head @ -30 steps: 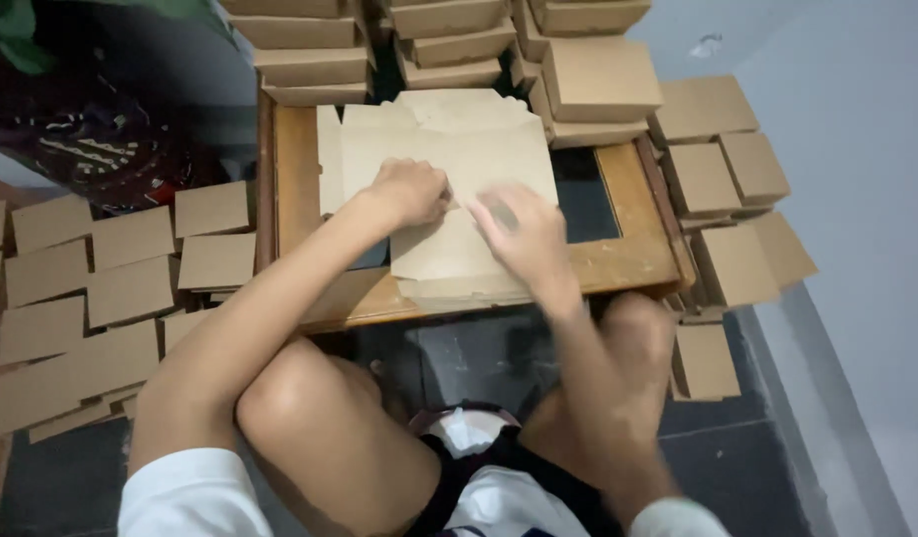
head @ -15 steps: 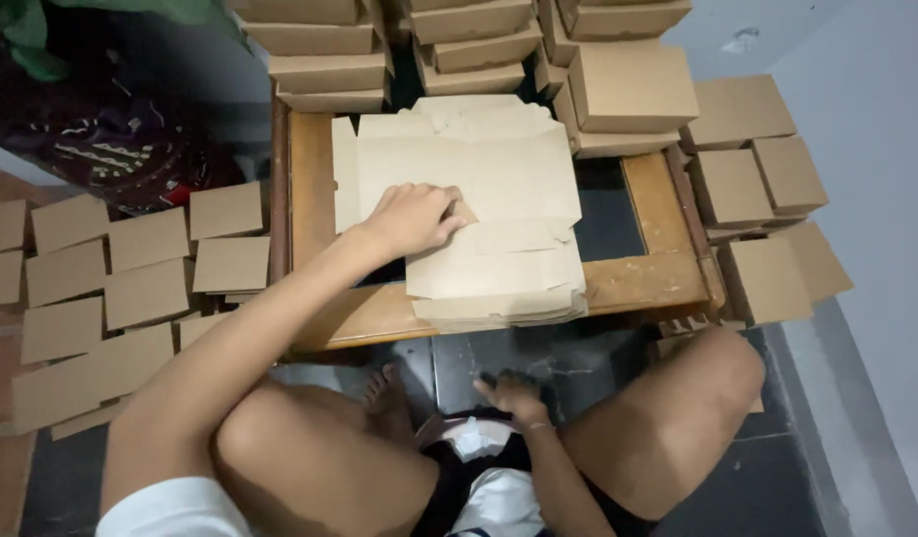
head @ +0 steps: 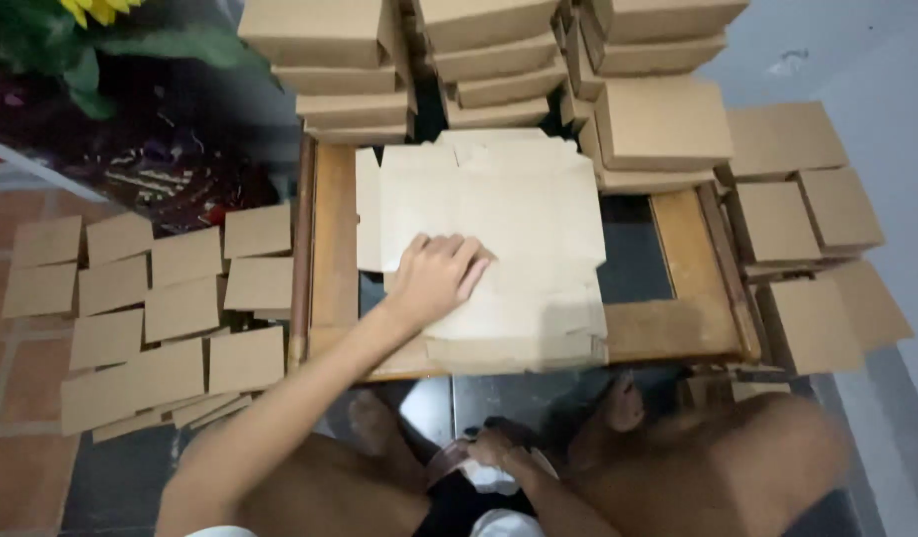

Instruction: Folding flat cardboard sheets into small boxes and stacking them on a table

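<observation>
The right hand [head: 494, 452] is off the cardboard now. A second ago it pressed on the flat sheets beside the other hand; now it is down in the lap between the knees, near a dark band-like object [head: 447, 459] that I cannot identify, and whether its fingers are curled or loose is too blurred to tell. That leaves the left hand [head: 437, 278] alone on the stack [head: 499, 239], palm down, fingers together and flat, pressing and clamping nothing. The sheets look no further folded than before, so the work on the top one seems paused, with the stack merely held in place.

The stack of unfolded blanks lies on a low wooden table [head: 678, 333], covering most of its middle; a dark panel [head: 633, 264] shows to its right.

Folded boxes [head: 663, 124] are piled in columns at the table's far edge (all shut, so what is inside cannot be seen). More closed boxes [head: 787, 224] stand on the floor to the right. On the left, small flat pieces [head: 181, 308] lie in overlapping rows on the tiles. None holds anything visible. A yellow flower [head: 96, 10] shows at the top left corner.
</observation>
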